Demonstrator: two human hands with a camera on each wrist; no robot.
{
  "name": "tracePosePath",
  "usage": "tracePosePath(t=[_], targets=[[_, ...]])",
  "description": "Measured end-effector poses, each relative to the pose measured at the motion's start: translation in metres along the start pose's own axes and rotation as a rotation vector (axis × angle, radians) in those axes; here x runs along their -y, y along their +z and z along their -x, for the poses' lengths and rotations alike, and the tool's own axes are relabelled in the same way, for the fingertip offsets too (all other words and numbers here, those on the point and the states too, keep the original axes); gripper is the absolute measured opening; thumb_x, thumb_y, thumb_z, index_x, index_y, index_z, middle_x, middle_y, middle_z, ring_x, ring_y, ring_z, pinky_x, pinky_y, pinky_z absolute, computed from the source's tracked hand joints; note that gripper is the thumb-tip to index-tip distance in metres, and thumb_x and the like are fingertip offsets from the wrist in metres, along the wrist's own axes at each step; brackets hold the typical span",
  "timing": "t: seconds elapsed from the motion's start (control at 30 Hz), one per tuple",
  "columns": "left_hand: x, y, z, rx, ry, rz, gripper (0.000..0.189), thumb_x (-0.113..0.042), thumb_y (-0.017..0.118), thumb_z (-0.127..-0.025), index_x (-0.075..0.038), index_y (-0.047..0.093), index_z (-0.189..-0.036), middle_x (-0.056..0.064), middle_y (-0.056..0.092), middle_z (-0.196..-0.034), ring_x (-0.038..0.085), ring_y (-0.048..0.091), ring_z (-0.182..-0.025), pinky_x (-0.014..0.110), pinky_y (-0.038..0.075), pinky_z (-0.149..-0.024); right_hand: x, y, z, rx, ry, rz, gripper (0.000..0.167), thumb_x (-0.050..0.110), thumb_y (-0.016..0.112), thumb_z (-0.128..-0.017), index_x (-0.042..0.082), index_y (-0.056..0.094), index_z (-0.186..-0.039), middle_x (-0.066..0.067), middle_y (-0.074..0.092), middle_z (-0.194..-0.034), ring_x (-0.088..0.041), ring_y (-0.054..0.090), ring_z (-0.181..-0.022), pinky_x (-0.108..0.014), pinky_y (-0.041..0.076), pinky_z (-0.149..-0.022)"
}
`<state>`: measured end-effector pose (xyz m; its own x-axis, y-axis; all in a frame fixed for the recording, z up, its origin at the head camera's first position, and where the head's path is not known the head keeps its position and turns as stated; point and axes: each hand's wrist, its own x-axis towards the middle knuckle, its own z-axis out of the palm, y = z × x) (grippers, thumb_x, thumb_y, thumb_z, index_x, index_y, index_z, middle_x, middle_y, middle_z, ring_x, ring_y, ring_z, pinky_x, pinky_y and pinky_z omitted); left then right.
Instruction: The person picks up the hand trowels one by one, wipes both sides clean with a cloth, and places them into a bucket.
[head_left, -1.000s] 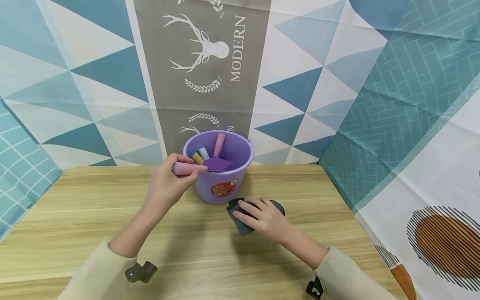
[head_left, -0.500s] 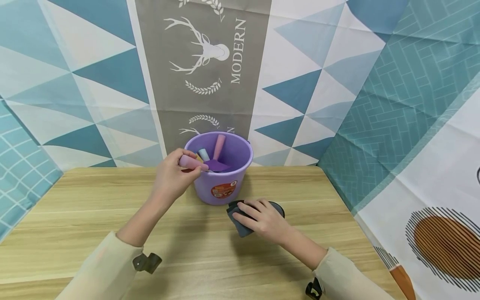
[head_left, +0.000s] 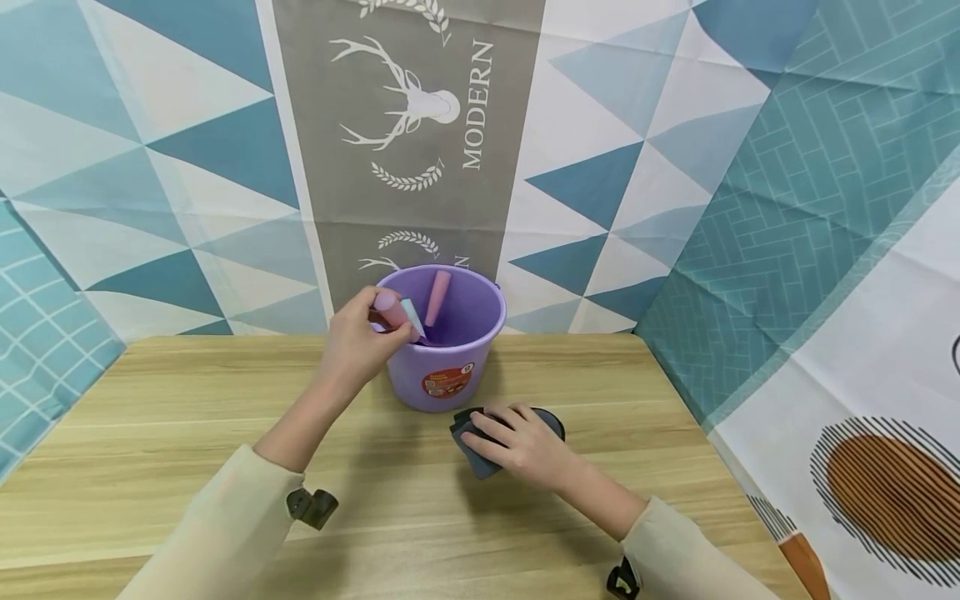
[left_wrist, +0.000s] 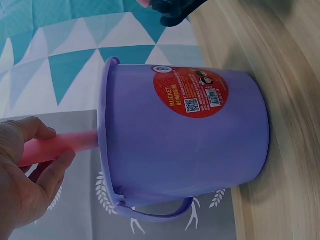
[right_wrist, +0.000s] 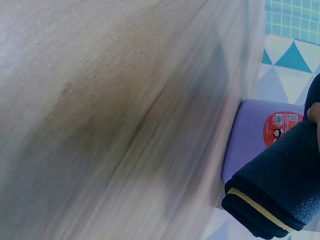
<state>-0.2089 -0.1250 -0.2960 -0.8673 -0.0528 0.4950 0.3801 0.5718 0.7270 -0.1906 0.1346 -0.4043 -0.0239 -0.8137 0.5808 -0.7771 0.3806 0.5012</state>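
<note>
My left hand (head_left: pixel 356 333) grips a tool by its pink handle (left_wrist: pixel 60 149), at the near-left rim of a purple bucket (left_wrist: pixel 145 120). The tool's other end is down inside the bucket, hidden by the wall. A second pink handle (head_left: pixel 437 298) leans against the bucket's inner back, and a light blue handle (head_left: pixel 412 318) shows beside my fingers. In front of the bucket, to the right, my right hand (head_left: pixel 528 446) holds a folded dark grey towel (right_wrist: pixel 280 185). A yellowish stripe runs along the towel's end in the right wrist view.
The bucket stands at the back of a wooden table (head_left: pixel 187 433), close to a patterned cloth backdrop (head_left: pixel 600 167). Its carrying handle (left_wrist: pixel 160 216) hangs down on the side. Another patterned cloth (head_left: pixel 840 400) hangs along the right side of the table.
My left hand has moved right and slightly up to the bucket, tipping the pink handle upright as its far end went inside. My right hand and the towel have barely moved.
</note>
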Motion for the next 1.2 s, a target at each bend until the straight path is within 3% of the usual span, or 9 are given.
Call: tracePosePath(t=[0.17, 0.53, 1.2], targets=[[0.002, 0.002, -0.006, 0.006, -0.001, -0.008, 0.027, -0.009, 0.067, -0.079, -0.001, 0.055, -0.101, 0.014, 0.063, -0.087, 0.025, 0.061, -0.082, 0.028, 0.047, -0.068, 0.002, 0.003, 0.001, 0.011, -0.013, -0.003, 0.03, 0.012, 0.039, -0.1, 0.018, 0.065, -0.114, -0.004, 0.066, -0.113, -0.021, 0.063, -0.099, -0.033, 0.052, -0.072], [0.01, 0.009, -0.01, 0.054, -0.034, -0.005, 0.033, -0.019, 0.065, -0.086, -0.001, 0.054, -0.111, 0.015, 0.064, -0.095, 0.027, 0.061, -0.084, 0.033, 0.049, -0.071, 0.007, 0.01, 0.006, 0.034, -0.045, -0.016, 0.031, 0.012, 0.037, -0.101, 0.018, 0.063, -0.116, -0.004, 0.064, -0.116, -0.022, 0.062, -0.1, -0.033, 0.051, -0.076], [0.016, 0.019, -0.017, 0.093, -0.077, 0.004, 0.031, -0.021, 0.063, -0.088, 0.0, 0.055, -0.11, 0.016, 0.063, -0.097, 0.027, 0.061, -0.088, 0.037, 0.051, -0.078, 0.008, 0.029, 0.017, 0.179, -0.055, 0.018, 0.036, 0.014, 0.03, -0.101, 0.022, 0.059, -0.121, -0.001, 0.061, -0.118, -0.02, 0.06, -0.101, -0.032, 0.048, -0.076]])
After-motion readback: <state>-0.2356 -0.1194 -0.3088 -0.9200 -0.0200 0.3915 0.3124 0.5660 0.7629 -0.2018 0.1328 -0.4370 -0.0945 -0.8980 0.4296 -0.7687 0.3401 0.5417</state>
